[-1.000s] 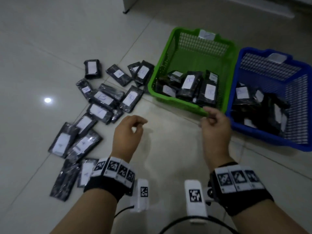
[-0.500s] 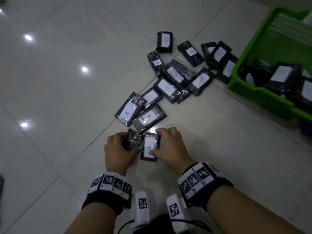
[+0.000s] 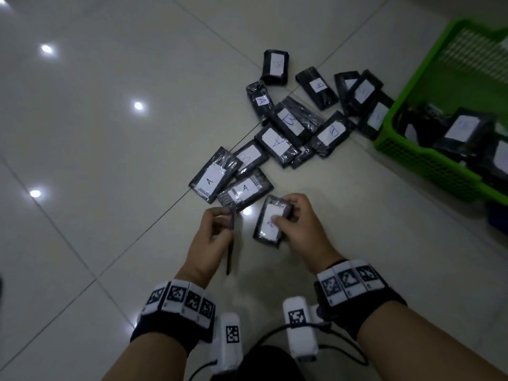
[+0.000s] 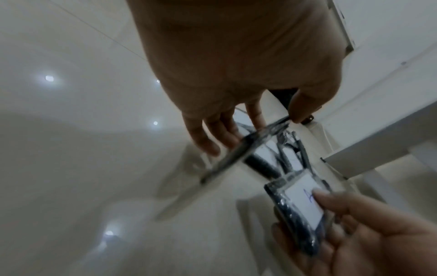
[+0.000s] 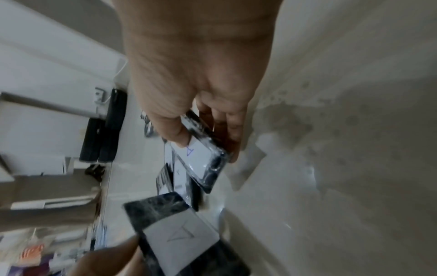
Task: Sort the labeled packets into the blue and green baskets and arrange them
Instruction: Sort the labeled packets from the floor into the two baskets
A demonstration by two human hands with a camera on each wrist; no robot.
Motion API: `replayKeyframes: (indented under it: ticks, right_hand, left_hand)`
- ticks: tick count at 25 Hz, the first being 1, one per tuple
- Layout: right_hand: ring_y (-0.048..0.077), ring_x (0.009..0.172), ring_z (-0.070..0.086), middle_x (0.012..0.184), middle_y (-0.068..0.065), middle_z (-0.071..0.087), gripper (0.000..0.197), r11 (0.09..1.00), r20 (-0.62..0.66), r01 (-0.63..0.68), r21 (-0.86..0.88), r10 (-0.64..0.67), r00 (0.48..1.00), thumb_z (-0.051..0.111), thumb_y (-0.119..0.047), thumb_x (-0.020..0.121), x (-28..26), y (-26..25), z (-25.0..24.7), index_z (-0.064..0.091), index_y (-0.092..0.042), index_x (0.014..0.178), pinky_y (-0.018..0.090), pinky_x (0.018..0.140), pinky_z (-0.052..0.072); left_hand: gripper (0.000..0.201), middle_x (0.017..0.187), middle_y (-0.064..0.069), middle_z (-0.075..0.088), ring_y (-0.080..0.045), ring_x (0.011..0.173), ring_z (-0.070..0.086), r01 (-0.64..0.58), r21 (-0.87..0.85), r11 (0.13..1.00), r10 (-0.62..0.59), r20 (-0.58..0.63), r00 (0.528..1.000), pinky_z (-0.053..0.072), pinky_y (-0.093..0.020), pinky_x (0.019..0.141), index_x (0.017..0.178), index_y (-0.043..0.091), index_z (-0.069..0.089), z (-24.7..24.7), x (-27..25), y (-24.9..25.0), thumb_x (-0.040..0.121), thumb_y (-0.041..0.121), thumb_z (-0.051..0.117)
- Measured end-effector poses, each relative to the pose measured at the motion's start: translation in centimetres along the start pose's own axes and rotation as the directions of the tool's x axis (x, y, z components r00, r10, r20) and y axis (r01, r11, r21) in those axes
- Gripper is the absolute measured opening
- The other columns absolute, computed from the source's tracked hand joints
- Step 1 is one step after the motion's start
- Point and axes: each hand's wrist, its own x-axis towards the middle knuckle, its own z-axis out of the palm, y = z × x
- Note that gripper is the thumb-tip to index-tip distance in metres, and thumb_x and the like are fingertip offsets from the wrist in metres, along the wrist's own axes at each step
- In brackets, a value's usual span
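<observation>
Black wrapped packets with white lettered labels lie scattered on the tile floor (image 3: 110, 133). My left hand (image 3: 224, 224) pinches one packet (image 3: 230, 243) held edge-on above the floor; the right wrist view shows an "A" on its label (image 5: 182, 237). My right hand (image 3: 286, 215) grips a second packet (image 3: 270, 221) by its sides, thumb on the label, which carries a blue "A" (image 5: 189, 149). Both held packets sit side by side just in front of the pile. The green basket (image 3: 428, 160) at the right edge holds several packets. Only a corner of the blue basket (image 3: 497, 215) shows.
Several loose packets stretch from two "A" packets (image 3: 211, 177) near my hands up to the green basket's left wall. Open floor lies to the left and toward me. White furniture legs (image 4: 378, 142) stand beyond the pile.
My hands left the baskets empty, dropped to the near end of the pile, and each took a packet. Both packets are now lifted; the left one has turned on edge.
</observation>
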Motion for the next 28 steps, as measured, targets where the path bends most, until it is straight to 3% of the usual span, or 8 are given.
replayKeyframes:
  ticks: [2,4,7,12,15,19,24,28]
  right_hand:
    - [0.022,0.086,0.069,0.102,0.007,0.067,0.031,0.982,-0.036,-0.041,0.185,0.049,0.998,0.062,-0.003,0.084,0.3,-0.7,-1.7,0.051,-0.029,0.097,0.047,0.078,0.059]
    - [0.023,0.085,0.067,0.102,0.006,0.065,0.027,0.953,-0.05,-0.043,0.301,0.061,0.997,0.058,-0.001,0.088,0.6,-1.1,-3.2,0.05,-0.024,0.101,0.046,0.071,0.059]
    - [0.026,0.09,0.067,0.106,0.007,0.064,0.026,0.946,-0.102,-0.03,0.324,0.066,0.993,0.058,-0.004,0.089,0.8,-0.8,-5.4,0.048,-0.021,0.106,0.047,0.069,0.059]
    - [0.033,0.097,0.067,0.11,0.01,0.065,0.028,0.96,-0.145,-0.05,0.276,0.093,0.985,0.061,-0.008,0.085,0.7,0.6,-8.0,0.051,-0.032,0.095,0.064,0.072,0.054]
    - [0.029,0.094,0.068,0.108,0.008,0.066,0.029,0.967,-0.204,-0.032,0.252,0.085,0.975,0.063,-0.014,0.081,0.4,1.0,-10.0,0.051,-0.037,0.093,0.061,0.075,0.055]
    - [0.028,0.089,0.069,0.103,0.004,0.067,0.031,0.98,-0.222,-0.004,0.2,0.05,0.974,0.063,-0.024,0.072,-0.5,1.8,-12.5,0.052,-0.045,0.092,0.059,0.073,0.056]
    - [0.026,0.081,0.069,0.108,0.004,0.064,0.042,0.971,-0.29,0.048,0.233,0.022,0.957,0.06,-0.009,0.088,-1.8,1.5,-15.5,0.047,-0.039,0.114,0.057,0.063,0.058]
    - [0.012,0.069,0.066,0.104,0.005,0.067,0.043,0.965,-0.403,0.119,0.235,-0.015,0.915,0.061,-0.012,0.09,-3.1,0.6,-18.8,0.041,-0.026,0.125,0.035,0.048,0.055]
  left_hand:
    - [0.03,0.092,-0.002,0.066,-0.016,0.087,0.06,0.172,-0.245,0.954,-0.15,0.105,0.983,0.049,-0.03,0.068,0.105,0.022,0.058,1.9,0.3,1.7,0.077,0.017,0.05]
    - [0.028,0.097,-0.006,0.067,-0.02,0.089,0.063,0.238,-0.337,0.911,-0.18,0.195,0.964,0.053,-0.032,0.066,0.114,0.015,0.056,4.2,0.8,2.8,0.088,0.007,0.048]
    - [0.034,0.103,-0.009,0.065,-0.018,0.084,0.067,0.218,-0.28,0.935,-0.161,0.214,0.963,0.056,-0.029,0.065,0.121,0.011,0.052,7.5,1.5,3.3,0.089,0.0,0.055]
    - [0.043,0.095,-0.009,0.062,-0.022,0.083,0.062,0.187,-0.154,0.97,-0.162,0.164,0.973,0.053,-0.036,0.071,0.124,0.008,0.05,11.0,2.3,2.9,0.085,-0.009,0.055]
    - [0.044,0.091,-0.009,0.065,-0.026,0.084,0.063,0.184,-0.132,0.974,-0.166,0.133,0.977,0.052,-0.04,0.074,0.122,0.006,0.052,12.3,2.6,2.9,0.081,-0.01,0.06]
    - [0.035,0.083,-0.003,0.065,-0.007,0.061,0.066,0.176,-0.163,0.971,-0.154,0.139,0.978,0.051,-0.021,0.049,0.117,0.005,0.054,14.1,2.5,3.8,0.086,-0.011,0.051]
    - [0.038,0.096,-0.007,0.067,-0.014,0.076,0.067,0.143,-0.169,0.975,-0.108,0.205,0.973,0.056,-0.028,0.061,0.124,0.007,0.054,16.8,2.2,5.6,0.089,-0.007,0.05]
    - [0.038,0.105,-0.012,0.064,-0.023,0.091,0.064,0.043,-0.17,0.985,-0.004,0.228,0.974,0.057,-0.035,0.072,0.124,0.012,0.057,19.9,1.6,8.0,0.09,-0.003,0.05]
